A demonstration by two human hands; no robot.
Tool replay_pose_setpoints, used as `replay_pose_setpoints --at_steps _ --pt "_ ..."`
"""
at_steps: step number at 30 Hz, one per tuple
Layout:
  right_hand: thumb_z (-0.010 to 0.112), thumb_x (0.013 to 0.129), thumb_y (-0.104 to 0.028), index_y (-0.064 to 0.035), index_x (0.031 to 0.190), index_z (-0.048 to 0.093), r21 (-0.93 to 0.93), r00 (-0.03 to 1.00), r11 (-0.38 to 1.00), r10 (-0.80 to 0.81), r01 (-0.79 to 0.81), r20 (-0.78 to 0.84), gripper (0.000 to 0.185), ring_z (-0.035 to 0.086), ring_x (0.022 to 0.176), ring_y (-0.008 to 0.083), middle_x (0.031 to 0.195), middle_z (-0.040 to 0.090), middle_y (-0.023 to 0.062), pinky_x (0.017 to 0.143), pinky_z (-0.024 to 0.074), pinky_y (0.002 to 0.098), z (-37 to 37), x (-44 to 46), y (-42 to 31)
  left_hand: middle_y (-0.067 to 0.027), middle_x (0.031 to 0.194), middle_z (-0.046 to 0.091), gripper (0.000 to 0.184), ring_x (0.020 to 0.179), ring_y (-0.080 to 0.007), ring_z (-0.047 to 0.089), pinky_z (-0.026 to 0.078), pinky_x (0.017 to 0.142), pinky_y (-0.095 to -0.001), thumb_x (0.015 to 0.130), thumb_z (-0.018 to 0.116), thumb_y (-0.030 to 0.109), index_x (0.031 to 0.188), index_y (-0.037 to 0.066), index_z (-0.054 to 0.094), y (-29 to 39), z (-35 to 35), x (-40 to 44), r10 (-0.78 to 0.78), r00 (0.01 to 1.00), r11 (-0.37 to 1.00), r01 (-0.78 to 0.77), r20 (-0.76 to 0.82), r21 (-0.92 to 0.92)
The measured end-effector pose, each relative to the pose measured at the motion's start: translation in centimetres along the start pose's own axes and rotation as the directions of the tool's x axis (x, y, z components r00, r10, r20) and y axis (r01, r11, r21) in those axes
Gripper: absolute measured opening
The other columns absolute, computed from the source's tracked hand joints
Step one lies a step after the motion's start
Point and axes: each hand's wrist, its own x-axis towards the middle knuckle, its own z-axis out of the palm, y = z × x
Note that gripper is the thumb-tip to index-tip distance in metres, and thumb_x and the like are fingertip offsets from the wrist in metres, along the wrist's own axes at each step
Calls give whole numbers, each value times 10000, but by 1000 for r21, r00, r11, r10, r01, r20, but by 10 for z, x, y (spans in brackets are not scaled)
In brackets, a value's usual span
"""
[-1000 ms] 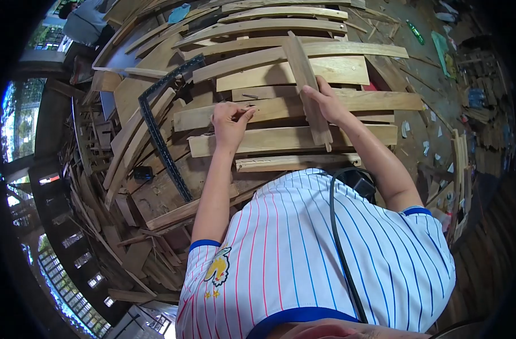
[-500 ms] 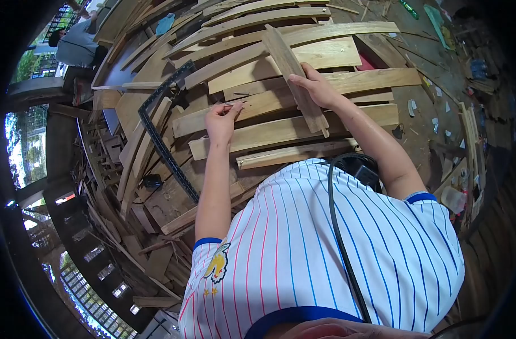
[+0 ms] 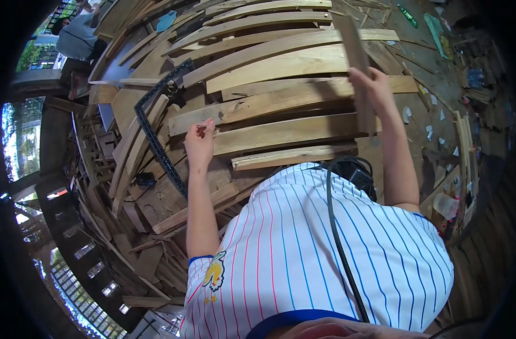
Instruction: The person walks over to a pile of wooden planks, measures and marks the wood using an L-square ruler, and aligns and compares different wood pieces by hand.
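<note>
Board point(image 3: 354, 45) is found clamped in the right hand point(image 3: 374, 87), held crosswise above the right part of a row of curved slats point(image 3: 292, 104); its outline is blurred, and contact with the slats cannot be confirmed. At the left hand point(image 3: 199, 137), placed near the left ends of the nearer slats, fingertips are seen drawn close together; whether a small item is gripped there cannot be told. A black angle square point(image 3: 157, 146) is noted to the left of that hand. Risk is judged to lie chiefly in the one-handed grip: should it be loosened or twisted, the slats could be struck and their spacing disturbed. If the board were swung left, the left hand or the square could be hit
</note>
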Motion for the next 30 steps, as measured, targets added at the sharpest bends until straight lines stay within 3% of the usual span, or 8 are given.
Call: replay_pose_setpoints --at_steps 3,7,9,10,12,16,25,30 --pt "779 895 -501 -24 968 741 -122 971 992 -51 23 -234 484 594 732 77 809 674 -12 666 483 283 -70 8 14 -23 919 735 322 779 -56 589 470 718 -237 1003 716 325 1118 25 739 -3 3 3 14 999 998 -12 33 -61" --pt "769 902 -489 -27 1086 762 -228 884 974 -95 -14 -457 498 664 840 139 951 733 68 757 512 305 -158 37 83 -31 907 736 317 777 -60 593 476 718 -251 997 723 330 1076 23 730 17 12 0 47 999 991 -44 24 -129" --pt "760 908 -480 2 1183 735 -133 796 987 -13 -85 -605 555 682 915 175 1035 735 90 834 517 329 -189 53 120 -111 1006 775 276 886 -123 699 539 832 -287 1005 705 261 1023 -14 685 22 15 1 -27 997 998 32 78 -58" --pt "760 908 -480 2 1183 735 -137 792 988 -23 -77 -610 555 682 915 175 1035 735 90 834 517 329 -190 54 123 -111 1006 775 276 886 -123 699 539 832 -287 1005 705 261 1023 -14 685 24 16 2 -19 997 997 24 78 -67" --pt "753 915 -471 40 1203 709 195 859 975 186 -103 -477 588 685 933 185 1052 733 89 861 513 343 -196 52 129 -102 914 762 270 815 -121 683 527 773 -286 999 711 266 1006 -3 692 27 19 1 -21 997 998 16 78 68" --pt "759 923 -455 21 1143 728 65 872 994 106 -86 -478 525 683 857 157 993 737 68 794 518 319 -181 35 115 -78 841 737 270 766 -107 662 514 723 -276 994 718 270 1004 0 696 27 18 2 -10 997 999 6 81 44" --pt "749 935 -424 -14 1188 702 216 896 967 -23 132 -444 484 655 931 137 1045 716 35 852 499 300 -161 44 81 -32 812 701 257 687 -75 603 473 640 -212 974 758 269 957 23 686 0 -14 53 -134 991 949 136 25 -283" --pt "762 908 -469 13 1189 689 158 897 969 -104 189 -431 563 657 955 167 1080 713 69 887 501 320 -168 94 51 -18 818 691 281 687 -71 593 468 647 -217 964 766 295 928 23 703 36 -32 76 -119 992 986 123 36 -113"
